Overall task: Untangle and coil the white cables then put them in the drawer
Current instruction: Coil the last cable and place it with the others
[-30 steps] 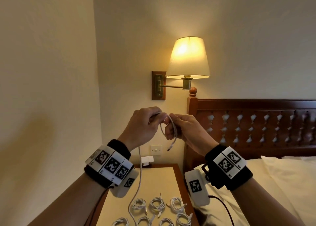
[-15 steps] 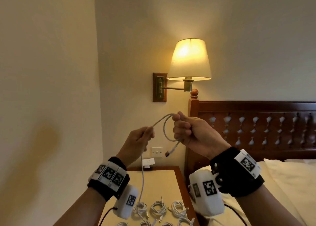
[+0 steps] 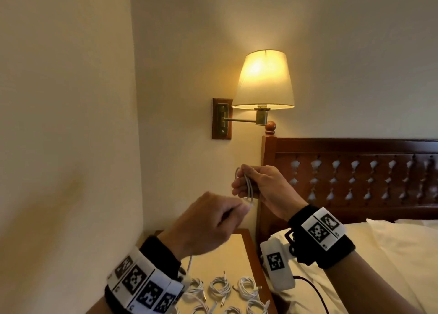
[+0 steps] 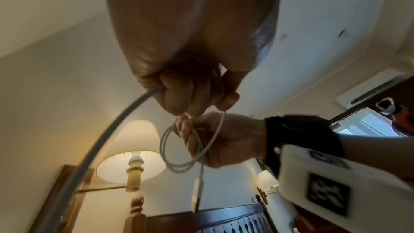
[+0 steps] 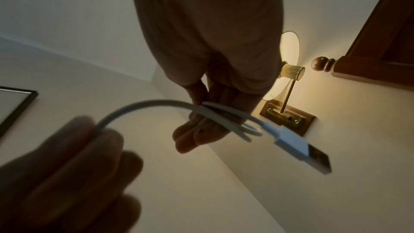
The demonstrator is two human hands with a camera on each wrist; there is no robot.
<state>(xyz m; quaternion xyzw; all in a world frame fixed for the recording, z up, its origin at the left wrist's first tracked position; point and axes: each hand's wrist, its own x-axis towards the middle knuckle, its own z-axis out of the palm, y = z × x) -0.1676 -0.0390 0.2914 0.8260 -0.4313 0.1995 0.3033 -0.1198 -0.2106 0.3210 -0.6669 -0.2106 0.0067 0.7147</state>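
While my right hand [image 3: 259, 186] is raised in front of the headboard [image 3: 355, 171], its fingers are curled round a couple of small loops of the white cable [image 3: 246, 188], which hang down across the inside of those fingers. From the left wrist view the loops [image 4: 186, 150] sit in that hand with the plug end [image 4: 197, 192] dangling free toward six o'clock below them. My left hand [image 3: 208, 223] is lower, at about eight o'clock from the right one and near it, closed with thumb and fingers pinching the same cable; the free run leaves the heel of that hand and drops toward six o'clock, down to the surface [image 3: 227, 256]. In the right wrist view a short arc of cable [image 5: 143, 107] bridges the two hands, and the USB plug [image 5: 298, 150] sticks out at about four o'clock from my right fingers [image 5: 197, 134]. On the surface, at six o'clock below my hands, lie several coiled cables [image 3: 220, 287] in two rows, close together but apart; the nearer row is cut off by the frame edge. The lit wall lamp [image 3: 263, 81] hangs at twelve o'clock above my right hand, and the bed [image 3: 379, 254] lies at three o'clock from the surface. I cannot see the drawer.
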